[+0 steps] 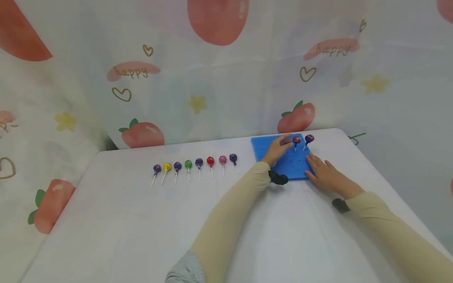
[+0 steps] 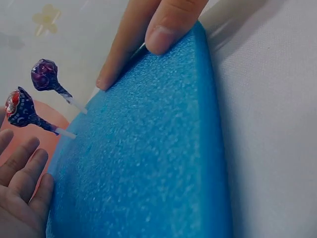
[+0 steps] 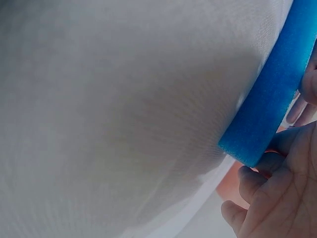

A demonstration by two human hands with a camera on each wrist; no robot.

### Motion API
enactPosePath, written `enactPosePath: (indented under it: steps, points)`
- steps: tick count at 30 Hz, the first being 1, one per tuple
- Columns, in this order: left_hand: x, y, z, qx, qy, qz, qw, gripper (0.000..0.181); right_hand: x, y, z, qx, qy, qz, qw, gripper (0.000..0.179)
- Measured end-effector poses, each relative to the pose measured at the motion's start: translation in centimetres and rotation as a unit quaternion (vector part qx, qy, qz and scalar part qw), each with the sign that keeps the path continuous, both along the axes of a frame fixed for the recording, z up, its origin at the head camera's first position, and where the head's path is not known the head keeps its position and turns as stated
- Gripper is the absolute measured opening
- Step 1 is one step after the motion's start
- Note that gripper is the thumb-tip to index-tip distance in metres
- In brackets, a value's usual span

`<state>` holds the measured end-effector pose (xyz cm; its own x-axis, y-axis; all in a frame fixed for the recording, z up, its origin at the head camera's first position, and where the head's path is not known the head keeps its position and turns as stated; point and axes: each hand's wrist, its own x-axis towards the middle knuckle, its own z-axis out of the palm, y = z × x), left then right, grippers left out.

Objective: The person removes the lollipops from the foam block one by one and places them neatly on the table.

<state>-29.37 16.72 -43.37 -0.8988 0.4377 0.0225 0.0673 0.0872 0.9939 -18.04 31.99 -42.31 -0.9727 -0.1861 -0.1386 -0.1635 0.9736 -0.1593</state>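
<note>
A blue foam board (image 1: pixel 291 169) with small holes lies at the right rear of the table. Two wrapped lollipops stand by their sticks in its far right part: one red and dark blue (image 1: pixel 296 140), the other purple (image 1: pixel 309 138). My left hand (image 1: pixel 277 151) is over the board beside the red and dark blue lollipop, its fingers extended and holding nothing visible. In the left wrist view, that palm (image 2: pixel 20 203) sits just below the lollipop head. Against the board's right edge rests my right hand (image 1: pixel 327 175), fingers straight, thumb on the top face.
Left of the board, a row of several lollipops (image 1: pixel 199 162) in purple, yellow, green, red and pink lies on the white tablecloth (image 1: pixel 141 228), sticks toward me. A printed curtain (image 1: pixel 226 86) hangs behind the table's back edge.
</note>
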Motion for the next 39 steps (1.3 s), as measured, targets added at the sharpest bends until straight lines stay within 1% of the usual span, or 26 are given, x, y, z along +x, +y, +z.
enactPosePath:
  steps: [2,7,12,18,23,28,32,35,39]
  points:
    - [0.0,0.2,-0.1,-0.006,0.003,-0.008,0.9999,0.043,-0.1,0.0,-0.3,0.002,0.006,0.002,1.0000,0.071]
    - [0.1,1.0,-0.1,-0.032,0.014,-0.015,0.9993,0.042,-0.1,0.0,-0.7,0.009,0.019,0.004,0.9998,0.070]
    - [0.3,1.6,-0.1,-0.040,0.016,0.002,0.9991,0.037,0.0,-0.1,-0.9,0.013,0.025,0.004,0.9996,0.071]
    - [0.5,1.9,-0.2,-0.022,0.008,0.023,0.9995,0.034,0.0,-0.1,-1.0,0.007,0.025,0.004,0.9996,0.070]
    - [0.5,1.8,-0.2,-0.005,-0.003,0.030,0.9995,0.033,0.0,-0.2,-1.0,0.008,0.026,0.003,0.9996,0.070]
    - [0.5,1.4,-0.1,0.016,0.008,0.023,0.9996,0.030,0.0,-0.2,-1.0,0.005,0.026,0.006,0.9996,0.071]
    - [0.3,1.3,0.1,0.056,0.016,0.013,0.9982,0.031,0.0,-0.2,-1.1,0.007,0.033,0.013,0.9993,0.068]
    - [0.2,1.1,0.3,0.097,0.011,0.007,0.9952,0.031,-0.1,-0.1,-1.1,0.010,0.039,0.020,0.9990,0.067]
    - [0.5,0.7,0.7,0.129,0.001,0.002,0.9917,0.032,0.0,0.0,-1.1,0.005,0.038,0.021,0.9991,0.067]
